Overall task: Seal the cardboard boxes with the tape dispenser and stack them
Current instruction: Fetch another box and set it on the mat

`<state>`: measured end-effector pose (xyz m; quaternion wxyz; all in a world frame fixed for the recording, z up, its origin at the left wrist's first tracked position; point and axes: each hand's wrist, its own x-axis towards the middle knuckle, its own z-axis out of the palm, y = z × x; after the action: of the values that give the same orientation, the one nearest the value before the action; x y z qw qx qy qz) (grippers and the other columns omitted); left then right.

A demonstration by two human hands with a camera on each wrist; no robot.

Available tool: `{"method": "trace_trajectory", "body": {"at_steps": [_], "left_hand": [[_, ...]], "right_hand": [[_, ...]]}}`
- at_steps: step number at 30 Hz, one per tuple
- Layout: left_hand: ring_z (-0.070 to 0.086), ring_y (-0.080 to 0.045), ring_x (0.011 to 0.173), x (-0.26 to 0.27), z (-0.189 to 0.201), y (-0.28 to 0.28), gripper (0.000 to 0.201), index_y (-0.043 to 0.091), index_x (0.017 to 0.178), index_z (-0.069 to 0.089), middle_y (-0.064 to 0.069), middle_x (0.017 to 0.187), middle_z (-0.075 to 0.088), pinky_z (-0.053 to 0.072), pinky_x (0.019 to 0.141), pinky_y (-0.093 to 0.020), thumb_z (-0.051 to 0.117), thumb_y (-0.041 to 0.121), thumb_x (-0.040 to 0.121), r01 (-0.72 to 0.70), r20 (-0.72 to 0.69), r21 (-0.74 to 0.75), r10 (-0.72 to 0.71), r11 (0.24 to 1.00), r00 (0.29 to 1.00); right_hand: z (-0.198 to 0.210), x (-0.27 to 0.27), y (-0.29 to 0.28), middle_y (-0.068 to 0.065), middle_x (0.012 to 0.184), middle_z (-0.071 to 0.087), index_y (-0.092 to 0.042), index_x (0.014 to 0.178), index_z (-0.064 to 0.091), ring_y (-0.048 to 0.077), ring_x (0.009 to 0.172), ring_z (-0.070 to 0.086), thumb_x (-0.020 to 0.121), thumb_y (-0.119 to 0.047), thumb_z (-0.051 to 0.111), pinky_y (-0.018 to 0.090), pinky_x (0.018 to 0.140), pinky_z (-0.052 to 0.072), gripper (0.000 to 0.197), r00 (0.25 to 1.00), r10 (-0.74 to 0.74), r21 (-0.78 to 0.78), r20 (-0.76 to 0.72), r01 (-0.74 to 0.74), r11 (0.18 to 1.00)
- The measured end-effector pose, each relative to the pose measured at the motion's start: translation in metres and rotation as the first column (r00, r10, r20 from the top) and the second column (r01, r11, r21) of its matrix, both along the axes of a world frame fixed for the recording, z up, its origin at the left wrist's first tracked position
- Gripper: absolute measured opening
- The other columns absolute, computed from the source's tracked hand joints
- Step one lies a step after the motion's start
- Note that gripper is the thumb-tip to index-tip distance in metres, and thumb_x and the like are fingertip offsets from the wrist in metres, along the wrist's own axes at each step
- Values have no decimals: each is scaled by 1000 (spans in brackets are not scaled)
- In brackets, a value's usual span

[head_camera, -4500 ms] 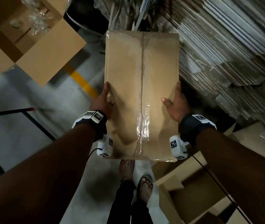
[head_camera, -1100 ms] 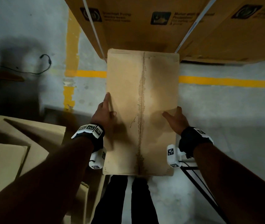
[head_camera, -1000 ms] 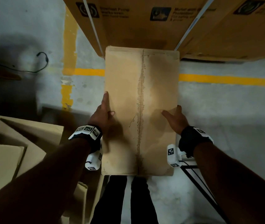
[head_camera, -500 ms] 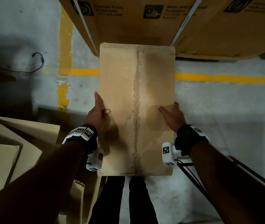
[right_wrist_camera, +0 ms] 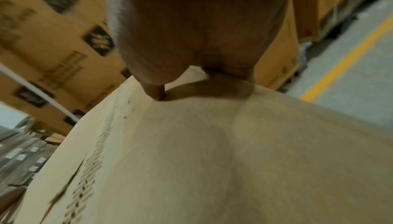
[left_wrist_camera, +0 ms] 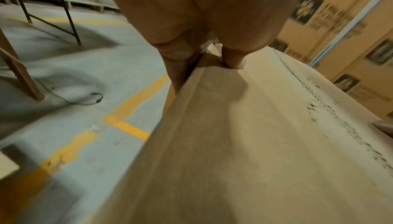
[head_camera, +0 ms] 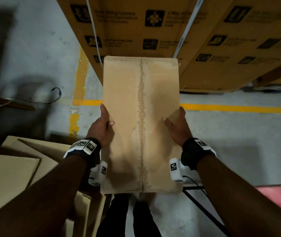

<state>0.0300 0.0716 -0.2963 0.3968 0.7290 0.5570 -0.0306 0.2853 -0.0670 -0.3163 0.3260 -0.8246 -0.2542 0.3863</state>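
Observation:
I carry a long closed cardboard box (head_camera: pixel 126 93) level in front of me, its centre seam running away from me. My left hand (head_camera: pixel 100 129) grips its left edge, thumb on the top face and fingers down the side. My right hand (head_camera: pixel 177 129) grips the right edge the same way. In the left wrist view my left hand (left_wrist_camera: pixel 191 25) holds the box (left_wrist_camera: pixel 234 143) at its edge. In the right wrist view my right hand (right_wrist_camera: pixel 191 34) presses its thumb onto the box (right_wrist_camera: pixel 212 160). No tape dispenser is in view.
Large printed cartons (head_camera: pixel 153 31) with white straps stand just beyond the box's far end. Yellow lines (head_camera: pixel 239 108) cross the grey floor. Flattened and open cardboard (head_camera: pixel 7 177) lies at lower left, a black cable (head_camera: pixel 50 98) at left, a black metal frame (head_camera: pixel 201 202) at lower right.
I have turned from the stack of flattened cardboard to face the printed cartons. Over the last second the box, still in both hands, has come closer to them.

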Motion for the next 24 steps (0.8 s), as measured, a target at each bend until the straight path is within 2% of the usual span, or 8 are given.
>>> {"method": "trace_trajectory", "body": {"at_steps": [3,7,9,13,17,21,24], "left_hand": [[59,-39,105,-1,44,-5,76,21,154,-12,-24,123,60,40,82,-33,42,22,102,34,28,52,-36,998,999],[59,-36,103,-7,102,-13,74,19,153,-15,-22,123,59,40,83,-34,39,23,103,106,25,113,-110,988,994],[58,-38,106,-10,128,-19,72,19,153,-15,-25,124,58,43,85,-37,38,24,103,122,5,132,-124,984,992],[59,-40,106,-24,177,-33,69,21,154,-10,-27,125,57,44,86,-39,37,28,104,140,-14,167,-140,976,990],[58,-41,108,-41,216,-48,68,21,155,-6,-28,125,57,43,83,-36,37,29,104,165,-5,195,-167,967,986],[58,-43,108,-57,245,-59,67,18,155,-6,-30,124,57,43,82,-36,36,29,104,211,-3,226,-216,951,976],[57,-44,109,-71,257,-64,69,19,155,-7,-31,125,56,44,86,-38,38,30,103,243,1,234,-250,941,968]], "right_hand": [[41,-3,-9,9,160,28,-24,158,4,28,143,34,94,-46,61,34,115,30,88,1000,0,54,23,-1,999],[96,-8,-23,10,148,46,-25,157,8,28,132,48,94,-43,63,48,109,42,85,999,2,146,37,-7,989],[119,-11,-30,12,143,51,-20,157,10,30,128,53,94,-44,62,50,105,45,85,998,4,159,58,-13,987],[166,-24,-47,16,143,51,-14,156,10,34,128,52,95,-46,60,49,103,46,86,993,18,173,117,-38,984],[207,-42,-66,19,148,46,-13,158,2,37,130,50,97,-48,56,46,105,44,88,986,41,112,160,-60,992],[243,-65,-86,12,148,48,-18,156,10,34,131,50,95,-52,56,46,106,43,83,979,-26,145,202,-4,989],[264,-84,-102,11,148,49,-19,156,8,35,129,51,96,-52,54,46,105,44,83,967,-47,126,251,16,992]]}}
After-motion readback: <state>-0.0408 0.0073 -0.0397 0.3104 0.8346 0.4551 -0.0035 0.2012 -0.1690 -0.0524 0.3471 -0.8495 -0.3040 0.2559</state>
